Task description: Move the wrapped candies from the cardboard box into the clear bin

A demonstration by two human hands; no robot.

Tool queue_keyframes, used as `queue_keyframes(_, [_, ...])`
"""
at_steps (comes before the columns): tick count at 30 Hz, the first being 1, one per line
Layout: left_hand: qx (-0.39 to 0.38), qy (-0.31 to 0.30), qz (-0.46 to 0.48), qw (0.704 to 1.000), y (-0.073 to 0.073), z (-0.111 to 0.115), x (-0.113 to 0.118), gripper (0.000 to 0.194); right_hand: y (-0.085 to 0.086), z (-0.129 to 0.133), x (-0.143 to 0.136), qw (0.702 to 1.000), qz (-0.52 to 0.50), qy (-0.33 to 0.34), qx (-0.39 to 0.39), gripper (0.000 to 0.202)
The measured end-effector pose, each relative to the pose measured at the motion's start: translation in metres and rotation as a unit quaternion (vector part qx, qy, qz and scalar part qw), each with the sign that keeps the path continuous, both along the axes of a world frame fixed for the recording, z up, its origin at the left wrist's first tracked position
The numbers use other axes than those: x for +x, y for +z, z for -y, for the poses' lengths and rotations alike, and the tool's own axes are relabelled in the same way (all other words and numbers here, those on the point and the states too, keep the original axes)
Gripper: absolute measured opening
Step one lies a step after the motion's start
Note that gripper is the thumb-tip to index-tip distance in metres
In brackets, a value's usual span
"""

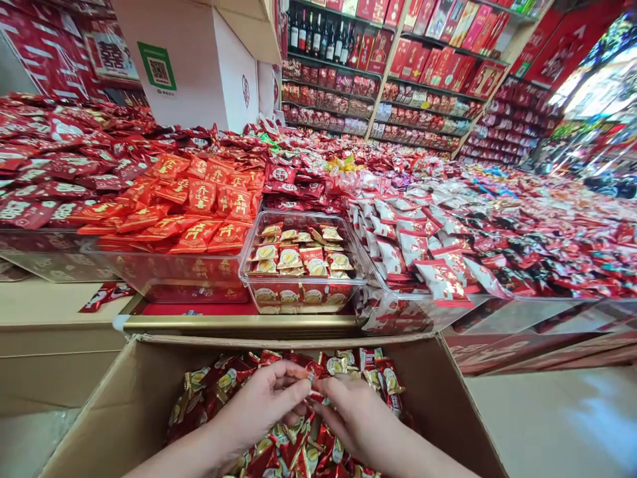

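Observation:
Over an open cardboard box (pixel 468 405), my left hand (pixel 266 401) and my right hand (pixel 355 408) meet at the fingertips. Both are closed in a pinch around a small wrapped candy (pixel 315 396), mostly hidden by the fingers. Loose red-and-gold wrapped candies (pixel 298 451) with a yellow fruit picture fill the box below and around my hands. Straight ahead, beyond the box edge, stands a clear plastic bin (pixel 253 292) with similar candies (pixel 288 257) stacked in rows inside.
Left of the bin, bright red packets (pixel 202 199) heap over another clear bin. White-and-red packets (pixel 398 242) rise on its right. A gold display edge (pixel 239 323) borders the box. Behind stand a tall white carton (pixel 174 60) and shelves with bottles (pixel 318 36).

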State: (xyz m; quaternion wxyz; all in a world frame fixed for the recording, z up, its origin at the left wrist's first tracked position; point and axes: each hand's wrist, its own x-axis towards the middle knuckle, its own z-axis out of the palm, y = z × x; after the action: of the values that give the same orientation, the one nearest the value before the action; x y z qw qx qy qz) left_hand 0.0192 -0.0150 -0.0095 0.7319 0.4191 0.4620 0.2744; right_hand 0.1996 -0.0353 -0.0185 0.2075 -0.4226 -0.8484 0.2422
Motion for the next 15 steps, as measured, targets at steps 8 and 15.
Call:
queue_keyframes(8, [-0.092,0.102,0.061,0.989,0.012,0.000,-0.004,0.041,-0.002,-0.006,-0.001,0.961,-0.005,0.034,0.274,0.019])
queue_keyframes(15, [-0.092,0.105,0.094,0.986,0.006,0.002,-0.009,0.045,0.018,-0.007,-0.011,0.904,-0.007,0.077,0.420,0.005])
